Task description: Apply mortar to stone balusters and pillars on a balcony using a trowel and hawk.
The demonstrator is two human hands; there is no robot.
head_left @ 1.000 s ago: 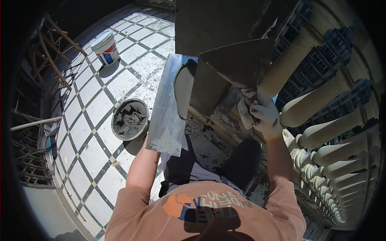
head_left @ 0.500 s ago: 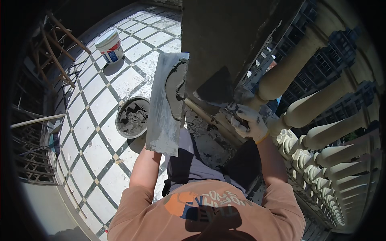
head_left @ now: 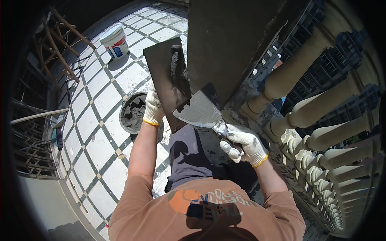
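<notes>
My left hand (head_left: 153,107), in a white knit glove with a yellow cuff, is closed behind a long rectangular plastering trowel (head_left: 163,68). The blade is tilted and mostly in shadow, with a strip of grey mortar along its right side. My right hand (head_left: 246,145), gloved alike, grips a broad pointing trowel (head_left: 200,109) by its handle. Wet grey mortar covers that blade, and its tip reaches the right edge of the plastering trowel; whether they touch I cannot tell. Beside my left hand, a round bucket (head_left: 122,116) on the floor holds grey mortar chunks.
A dark plastered wall (head_left: 225,44) rises ahead. Along the right runs a row of stone balusters (head_left: 293,72). A white lidded pail (head_left: 116,43) stands on the tiled floor (head_left: 96,80), far left. Wooden legs (head_left: 71,35) and a pole (head_left: 40,115) lie beyond.
The pointing trowel has swung left from beside the wall to the plastering trowel, and mortar now covers its face. The plastering trowel has tilted into shadow, carrying less mortar, and my left hand shows.
</notes>
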